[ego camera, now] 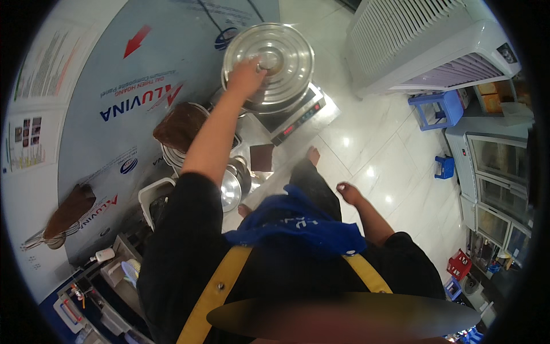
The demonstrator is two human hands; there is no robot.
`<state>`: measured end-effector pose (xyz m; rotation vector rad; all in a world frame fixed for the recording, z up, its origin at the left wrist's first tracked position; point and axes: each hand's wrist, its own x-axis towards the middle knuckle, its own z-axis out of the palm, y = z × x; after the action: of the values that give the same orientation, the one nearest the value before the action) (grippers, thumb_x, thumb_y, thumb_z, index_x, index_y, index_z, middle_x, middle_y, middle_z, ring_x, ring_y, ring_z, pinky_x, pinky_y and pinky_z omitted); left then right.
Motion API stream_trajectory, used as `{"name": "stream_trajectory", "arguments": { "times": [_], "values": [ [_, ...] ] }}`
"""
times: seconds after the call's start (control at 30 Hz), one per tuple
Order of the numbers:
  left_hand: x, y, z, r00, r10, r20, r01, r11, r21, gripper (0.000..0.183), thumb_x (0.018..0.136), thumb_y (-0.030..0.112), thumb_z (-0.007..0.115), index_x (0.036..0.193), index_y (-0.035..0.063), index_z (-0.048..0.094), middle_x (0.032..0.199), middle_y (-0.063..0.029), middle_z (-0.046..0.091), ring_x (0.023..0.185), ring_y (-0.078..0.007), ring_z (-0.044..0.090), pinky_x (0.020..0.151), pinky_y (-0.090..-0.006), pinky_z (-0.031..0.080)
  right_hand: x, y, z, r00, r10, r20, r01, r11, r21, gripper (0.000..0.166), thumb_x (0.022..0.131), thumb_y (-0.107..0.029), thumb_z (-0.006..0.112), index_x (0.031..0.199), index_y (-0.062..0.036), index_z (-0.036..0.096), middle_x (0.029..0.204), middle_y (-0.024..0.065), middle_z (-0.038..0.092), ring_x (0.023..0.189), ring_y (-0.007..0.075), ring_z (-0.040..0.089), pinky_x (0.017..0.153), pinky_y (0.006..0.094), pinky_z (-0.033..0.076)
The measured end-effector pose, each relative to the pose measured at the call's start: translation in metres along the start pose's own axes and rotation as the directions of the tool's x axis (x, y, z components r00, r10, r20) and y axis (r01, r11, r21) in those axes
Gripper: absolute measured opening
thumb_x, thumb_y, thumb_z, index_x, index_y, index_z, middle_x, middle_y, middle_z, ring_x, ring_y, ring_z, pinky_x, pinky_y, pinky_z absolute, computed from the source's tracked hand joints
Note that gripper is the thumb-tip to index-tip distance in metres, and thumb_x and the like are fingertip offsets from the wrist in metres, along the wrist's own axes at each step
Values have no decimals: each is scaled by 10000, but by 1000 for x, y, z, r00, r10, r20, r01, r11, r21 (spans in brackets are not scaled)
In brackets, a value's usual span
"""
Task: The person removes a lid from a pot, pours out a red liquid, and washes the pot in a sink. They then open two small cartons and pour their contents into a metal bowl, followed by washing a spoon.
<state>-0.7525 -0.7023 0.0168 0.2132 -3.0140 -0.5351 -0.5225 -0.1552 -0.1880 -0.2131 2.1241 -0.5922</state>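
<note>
My left hand [248,76] reaches out and grips the knob of a round steel pot lid [292,51]. The lid sits on a large pot, whose sides are mostly hidden beneath it. Under the pot is an induction cooker [296,122] with a lit red display. My right hand [350,192] hangs low beside my body above the floor, fingers partly curled; whether it holds anything is unclear. Below my left forearm, a brown cloth [182,124] lies over a metal vessel. A flat brown square [261,158] rests on the steel table [324,114] near steel pots [230,191].
A printed wall panel [99,142] runs along the left, with a brown cloth [71,210] and whisks hanging there. A white bin [148,202] stands below. To the right are a large white air cooler [399,47], blue stools [438,109] and a glass-fronted cabinet [498,180].
</note>
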Motion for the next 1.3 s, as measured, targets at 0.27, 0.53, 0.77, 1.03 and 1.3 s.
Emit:
{"name": "stream_trajectory", "arguments": {
  "times": [0.27,0.53,0.77,1.03,1.3],
  "values": [
    [77,48,2,926,-188,328,20,891,454,650,840,515,773,1380,182,632,1362,-91,634,1311,-345,555,1056,-627,458,-42,48,-109,947,321,33,-296,827,478,503,979,-414,671,1331,-56,630,967,151,747,745,222,712,700,365,586],
    [80,53,-1,900,-221,375,-9,852,523,590,824,481,756,1289,125,686,1317,-94,671,1316,-329,560,1087,-617,423,-74,116,-130,861,473,186,-504,743,441,460,977,-365,714,1301,-55,611,814,96,689,597,179,610,527,341,508],
    [91,67,-26,897,-218,385,-12,858,514,626,713,443,842,1229,110,721,1293,-104,692,1297,-318,587,1058,-563,472,-59,102,-159,874,454,174,-472,707,527,402,1003,-354,690,1285,-76,619,840,85,699,583,155,606,521,316,505],
    [121,26,-85,878,-138,458,-14,950,312,667,641,450,851,1117,-6,750,1080,-227,750,1004,-370,726,884,-426,575,-45,85,-178,899,412,152,-411,666,623,395,1013,-355,673,1300,-91,605,889,78,688,606,143,599,555,300,510],
    [107,-26,-126,834,-214,508,173,977,127,481,680,264,876,1026,-28,714,879,-77,695,845,-185,680,777,-358,565,-35,114,-181,903,409,135,-410,720,559,382,997,-342,689,1275,-98,598,893,79,675,623,159,582,555,315,494]
  ]
}}
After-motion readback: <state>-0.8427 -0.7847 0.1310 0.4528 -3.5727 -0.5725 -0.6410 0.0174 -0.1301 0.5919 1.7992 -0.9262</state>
